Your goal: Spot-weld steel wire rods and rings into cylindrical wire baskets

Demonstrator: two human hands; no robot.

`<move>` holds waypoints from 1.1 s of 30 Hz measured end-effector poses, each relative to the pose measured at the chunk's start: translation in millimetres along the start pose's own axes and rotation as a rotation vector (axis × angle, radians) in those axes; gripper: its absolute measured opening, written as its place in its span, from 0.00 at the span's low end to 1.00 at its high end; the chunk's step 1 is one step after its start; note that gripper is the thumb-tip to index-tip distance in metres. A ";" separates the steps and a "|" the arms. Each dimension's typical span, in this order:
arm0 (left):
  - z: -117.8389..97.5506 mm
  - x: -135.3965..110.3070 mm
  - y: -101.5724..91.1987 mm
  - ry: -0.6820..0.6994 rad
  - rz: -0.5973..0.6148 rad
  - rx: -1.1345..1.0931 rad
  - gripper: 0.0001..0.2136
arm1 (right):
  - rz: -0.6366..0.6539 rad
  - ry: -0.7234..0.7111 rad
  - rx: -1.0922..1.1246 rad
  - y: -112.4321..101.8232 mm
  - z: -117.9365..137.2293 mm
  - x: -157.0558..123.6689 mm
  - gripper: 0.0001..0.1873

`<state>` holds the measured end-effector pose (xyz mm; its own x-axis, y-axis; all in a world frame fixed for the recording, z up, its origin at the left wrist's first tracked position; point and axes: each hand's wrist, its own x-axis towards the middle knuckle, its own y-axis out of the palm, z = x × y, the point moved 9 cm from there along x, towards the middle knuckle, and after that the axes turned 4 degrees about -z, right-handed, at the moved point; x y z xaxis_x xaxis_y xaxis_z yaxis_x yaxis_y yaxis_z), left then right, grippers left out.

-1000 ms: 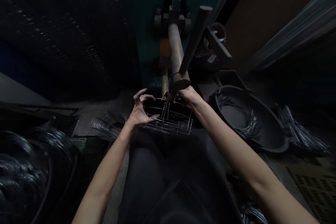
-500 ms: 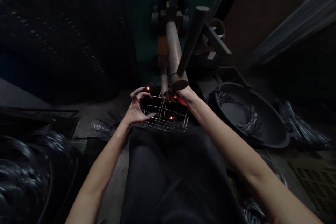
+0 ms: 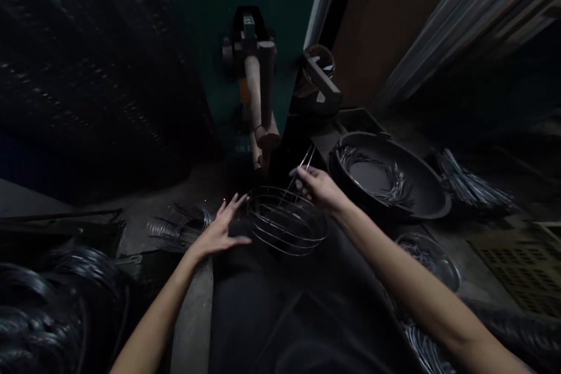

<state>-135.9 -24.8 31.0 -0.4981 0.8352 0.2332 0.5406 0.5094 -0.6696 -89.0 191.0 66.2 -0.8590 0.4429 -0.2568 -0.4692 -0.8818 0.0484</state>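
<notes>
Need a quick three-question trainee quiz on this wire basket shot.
1. True or false: the left hand grips the oval wire basket.
2. What does the right hand hold?
3. What lies in the black round tub? A) coiled hose B) bent wire pieces C) bolts

Key: 1. False. 2. Thin metal rods. 3. B.
</notes>
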 end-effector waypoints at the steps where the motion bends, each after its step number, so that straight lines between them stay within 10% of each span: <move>1: -5.8 1.6 2.5 -0.054 -0.036 -0.077 0.34 | -0.018 -0.090 -0.088 5.7 -7.7 -18.1 0.14; 7: -67.7 35.9 31.6 -0.208 -0.226 -0.439 0.15 | 0.237 -0.328 -0.794 59.2 -50.2 -90.7 0.07; 9: -82.1 35.8 25.8 -0.207 -0.287 -0.423 0.14 | 0.290 -0.405 -0.826 39.7 -36.7 -101.2 0.08; 14: -97.6 25.1 -16.2 -0.085 -0.352 -0.377 0.12 | -0.062 -0.683 -0.803 -56.8 48.9 -99.5 0.14; 17: -87.3 25.6 -47.9 -0.118 -0.450 -0.487 0.13 | 0.099 -0.690 -0.817 -57.8 70.9 -95.5 0.11; 21: -83.5 34.6 -71.5 -0.132 -0.403 -0.590 0.15 | -0.140 -0.822 -0.719 -70.6 118.1 -106.1 0.13; 28: -89.7 41.3 -84.0 -0.164 -0.328 -0.647 0.15 | 0.337 -0.309 -0.488 -46.5 93.9 -95.6 0.28; 33: -60.5 23.2 -27.0 -0.404 -0.141 -0.891 0.17 | 0.442 -0.093 -0.465 -43.1 49.0 -101.5 0.28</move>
<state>-121.0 -6.7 97.2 -0.7020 0.7052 -0.0993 0.6883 0.7076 0.1598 8.4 192.0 137.5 -0.9749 0.0157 -0.2222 0.0525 -0.9532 -0.2978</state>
